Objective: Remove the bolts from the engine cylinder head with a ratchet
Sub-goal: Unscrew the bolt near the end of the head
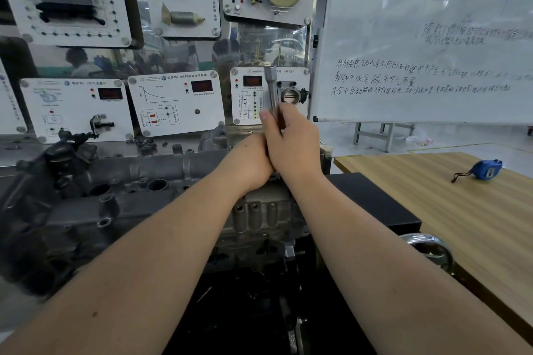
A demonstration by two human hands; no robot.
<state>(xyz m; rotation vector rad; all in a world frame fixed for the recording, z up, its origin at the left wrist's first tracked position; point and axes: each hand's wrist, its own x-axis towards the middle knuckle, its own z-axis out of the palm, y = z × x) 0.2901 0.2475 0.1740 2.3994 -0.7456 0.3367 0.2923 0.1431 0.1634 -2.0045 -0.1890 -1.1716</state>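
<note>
**Both hands on the ratchet above the cylinder head**

The right hand (291, 138) wraps its fingers round the metal ratchet (272, 92), whose handle stands nearly upright and ends in a hexagonal tip at the top. The left hand (251, 161) sits just below and to the left, pressed against the right; its fingers are hidden behind the right hand, so whether it also grips the tool cannot be told. Both forearms reach in from the lower corners of the frame and meet over the right end of the engine cylinder head (129, 190), a grey casting that lies across the stand. The lower end of the ratchet and any bolt under it are covered by the hands. Behind the engine hang white training panels (176, 101) with diagrams and red displays. A whiteboard (427, 46) with handwriting stands to the right. On the wooden worktop (432, 210) further right, well apart from the hands, lies a blue tape measure (484, 170).
</note>
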